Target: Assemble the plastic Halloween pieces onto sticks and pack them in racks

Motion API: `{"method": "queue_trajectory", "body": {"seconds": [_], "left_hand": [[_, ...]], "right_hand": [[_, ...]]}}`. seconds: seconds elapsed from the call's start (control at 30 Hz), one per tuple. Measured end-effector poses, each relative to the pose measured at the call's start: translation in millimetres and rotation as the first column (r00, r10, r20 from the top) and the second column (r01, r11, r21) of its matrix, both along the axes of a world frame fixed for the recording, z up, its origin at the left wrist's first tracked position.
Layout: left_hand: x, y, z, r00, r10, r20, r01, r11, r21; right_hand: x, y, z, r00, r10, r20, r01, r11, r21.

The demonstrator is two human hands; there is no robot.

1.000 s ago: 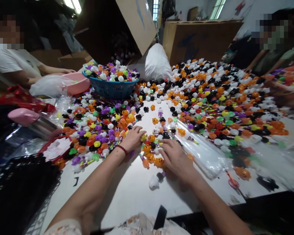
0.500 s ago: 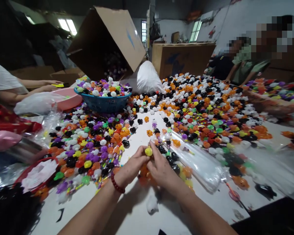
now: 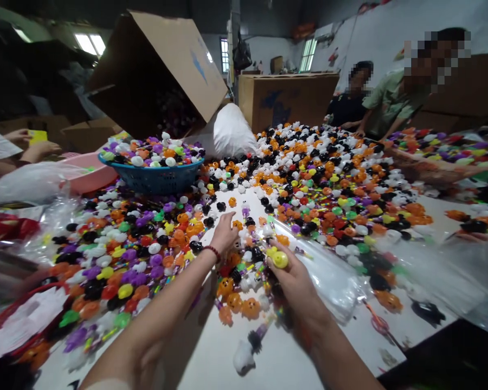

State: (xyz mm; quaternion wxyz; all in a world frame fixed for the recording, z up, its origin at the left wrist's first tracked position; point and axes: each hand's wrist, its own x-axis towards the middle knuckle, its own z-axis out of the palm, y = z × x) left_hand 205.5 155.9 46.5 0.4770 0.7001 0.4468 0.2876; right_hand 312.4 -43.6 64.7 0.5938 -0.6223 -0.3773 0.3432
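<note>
My right hand is closed round a small yellow plastic toy, whose rounded head sticks out between thumb and fingers. My left hand reaches forward over the white table, index finger stretched out and fingers apart, close to an orange toy. Its fingertips partly overlap the loose toys there, so contact is unclear. Below and between my hands lies a small pile of orange pumpkin toys with black and white ones. Nearer to me rests a white ghost-like toy on its side.
Heaps of coloured toys cover both sides. A blue basket of toys stands behind, under a tilted cardboard box. Clear plastic bags and orange-handled scissors lie right. A red tray holds white slips. Co-workers stand around.
My hands were together at a yellow toy and have separated. My left hand has moved forward and left; my right hand keeps the yellow toy, slightly to the right. The view has shifted.
</note>
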Motion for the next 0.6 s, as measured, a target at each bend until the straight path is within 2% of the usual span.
{"method": "queue_trajectory", "body": {"seconds": [0.13,0.27,0.4,0.6], "left_hand": [[11,33,-13.8,0.996,-0.094,-0.010,0.094,0.995,0.016],[1,32,-21.5,0.995,-0.100,0.028,0.101,0.993,-0.058],[-27,5,-14.4,0.985,-0.096,0.147,0.124,0.973,-0.195],[-70,-73,17.0,0.940,-0.048,0.339,0.170,0.924,-0.343]], "right_hand": [[1,-11,11.8,0.956,0.099,-0.277,-0.100,0.995,0.012],[-1,-19,12.1,0.909,0.146,-0.389,-0.147,0.989,0.027],[-5,-20,11.4,0.964,0.087,-0.252,-0.092,0.996,-0.007],[-20,-18,18.0,0.991,0.135,0.024,-0.135,0.991,0.003]]}}
